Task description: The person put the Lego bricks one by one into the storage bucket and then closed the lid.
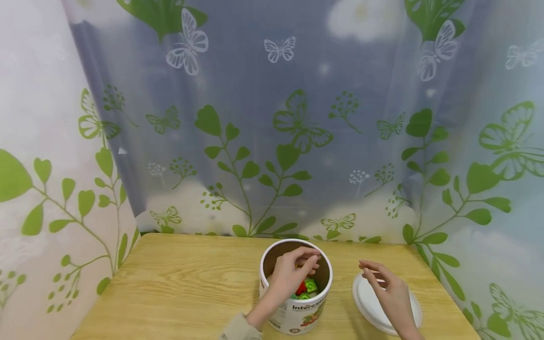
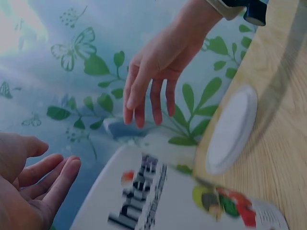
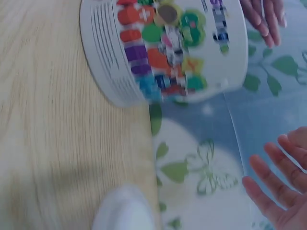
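Observation:
A round white tub with a printed label stands on the table, and colourful pieces, green and red, lie inside it. Over its mouth hovers my left hand, its fingers loosely bent and holding nothing; in the left wrist view the left hand is beside the tub. To the right, my right hand hangs above a white round lid that lies on the table. Spread, bare fingers of the right hand show in the right wrist view. The hand partly covers the tub's contents.
The wooden table extends to the left of the tub. A curtain printed with leaves and butterflies hangs behind the table's back edge, with similar printed cloth on both sides.

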Tool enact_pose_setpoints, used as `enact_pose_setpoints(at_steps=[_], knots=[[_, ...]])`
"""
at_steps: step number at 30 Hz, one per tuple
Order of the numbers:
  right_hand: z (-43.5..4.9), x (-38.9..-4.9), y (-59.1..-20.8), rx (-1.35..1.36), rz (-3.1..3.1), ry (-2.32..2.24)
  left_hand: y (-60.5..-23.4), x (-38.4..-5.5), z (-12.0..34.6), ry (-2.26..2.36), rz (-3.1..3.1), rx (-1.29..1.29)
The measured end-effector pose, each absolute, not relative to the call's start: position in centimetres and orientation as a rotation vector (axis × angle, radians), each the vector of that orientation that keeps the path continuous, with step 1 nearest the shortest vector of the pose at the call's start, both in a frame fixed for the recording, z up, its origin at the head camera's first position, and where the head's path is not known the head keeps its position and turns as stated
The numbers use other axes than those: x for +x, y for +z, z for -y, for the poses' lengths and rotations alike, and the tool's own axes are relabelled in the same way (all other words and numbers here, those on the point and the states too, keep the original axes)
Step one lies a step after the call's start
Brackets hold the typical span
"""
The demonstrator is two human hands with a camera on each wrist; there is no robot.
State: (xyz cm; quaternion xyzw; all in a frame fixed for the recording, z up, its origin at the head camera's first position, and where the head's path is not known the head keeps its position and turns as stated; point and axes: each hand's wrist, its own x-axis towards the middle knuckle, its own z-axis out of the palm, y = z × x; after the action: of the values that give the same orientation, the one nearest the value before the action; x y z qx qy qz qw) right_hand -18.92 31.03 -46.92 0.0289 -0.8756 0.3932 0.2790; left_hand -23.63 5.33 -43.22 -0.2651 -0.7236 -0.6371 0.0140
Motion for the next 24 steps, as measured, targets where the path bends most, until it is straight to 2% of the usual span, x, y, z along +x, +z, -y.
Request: enact_pose_setpoints(at_steps=[12,24], knots=[[-38.4,-17.3,-47.4,-0.192,2.437,1.006,-42.6,-22.0,-12.0,-1.999,2.299,-0.96],[-44.7,-17.2,-49.8,-0.438,2.687,1.02,-47.4,-20.6,-16.8,-1.735,2.419,-1.044]])
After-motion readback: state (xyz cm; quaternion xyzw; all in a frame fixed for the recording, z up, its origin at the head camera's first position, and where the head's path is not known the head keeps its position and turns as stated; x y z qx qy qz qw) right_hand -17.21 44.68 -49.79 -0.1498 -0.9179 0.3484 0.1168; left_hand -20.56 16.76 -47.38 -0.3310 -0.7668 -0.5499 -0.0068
